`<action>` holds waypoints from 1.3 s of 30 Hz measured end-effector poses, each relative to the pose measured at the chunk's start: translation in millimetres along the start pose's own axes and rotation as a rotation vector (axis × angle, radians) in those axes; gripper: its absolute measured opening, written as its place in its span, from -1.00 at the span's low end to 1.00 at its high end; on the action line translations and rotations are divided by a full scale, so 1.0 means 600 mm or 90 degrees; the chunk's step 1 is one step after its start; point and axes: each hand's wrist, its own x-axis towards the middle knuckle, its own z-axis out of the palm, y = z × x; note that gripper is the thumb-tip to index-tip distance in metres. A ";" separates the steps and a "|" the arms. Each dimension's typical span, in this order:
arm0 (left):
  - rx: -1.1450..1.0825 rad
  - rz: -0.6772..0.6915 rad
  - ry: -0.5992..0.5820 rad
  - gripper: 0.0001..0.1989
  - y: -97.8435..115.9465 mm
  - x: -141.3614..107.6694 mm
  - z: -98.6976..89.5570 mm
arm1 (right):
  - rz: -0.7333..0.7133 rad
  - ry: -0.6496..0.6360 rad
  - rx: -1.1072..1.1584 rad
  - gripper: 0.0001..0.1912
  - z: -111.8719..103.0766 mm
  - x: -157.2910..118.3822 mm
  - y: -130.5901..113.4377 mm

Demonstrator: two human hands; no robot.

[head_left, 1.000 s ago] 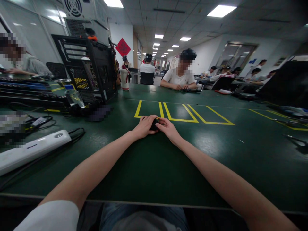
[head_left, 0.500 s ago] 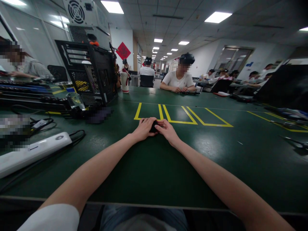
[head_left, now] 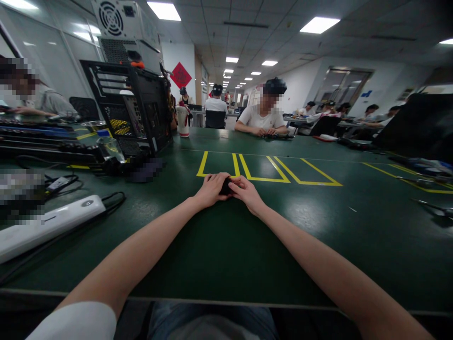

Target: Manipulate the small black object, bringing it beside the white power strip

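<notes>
Between my two hands is a small black object (head_left: pixel 225 187), mostly covered by fingers, so its kind does not show. My left hand (head_left: pixel 212 189) is curled round its left side, thumb toward me. From the right, my right hand (head_left: pixel 244 191) grips it with thumb and fingers. Both hands rest low over the green table (head_left: pixel 219 255), just in front of the yellow tape outlines (head_left: pixel 264 180).
On the left stand a black open computer case (head_left: pixel 141 108), a white power strip (head_left: pixel 71 219) and cables. A paper cup (head_left: pixel 183 122) is behind the case. Across the table sits a person (head_left: pixel 264 115). Metal tools (head_left: pixel 433 206) lie at the right.
Both hands stay at the same spot around the black object. My right thumb has shifted very slightly; otherwise the view barely differs.
</notes>
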 end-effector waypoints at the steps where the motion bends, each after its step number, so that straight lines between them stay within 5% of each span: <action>1: 0.002 0.002 0.001 -0.45 0.000 0.000 0.000 | 0.008 0.006 0.004 -0.70 0.000 0.001 0.001; 7: -0.001 -0.006 -0.004 -0.44 0.002 -0.001 -0.001 | 0.012 -0.020 -0.033 -0.64 -0.005 0.010 0.009; 13: -0.019 -0.008 -0.009 -0.47 0.003 -0.001 -0.004 | -0.080 -0.038 -0.005 -0.64 -0.005 0.004 0.008; 24: 0.001 -0.008 0.002 -0.43 -0.001 -0.002 0.002 | 0.037 0.000 -0.001 -0.66 -0.003 0.015 0.008; 31: -0.016 -0.011 -0.007 -0.44 0.001 -0.001 0.000 | -0.086 -0.032 -0.043 -0.68 -0.005 0.005 0.001; 39: -0.006 -0.007 -0.002 -0.43 0.001 -0.001 -0.001 | -0.003 0.004 -0.033 -0.67 -0.004 0.014 0.006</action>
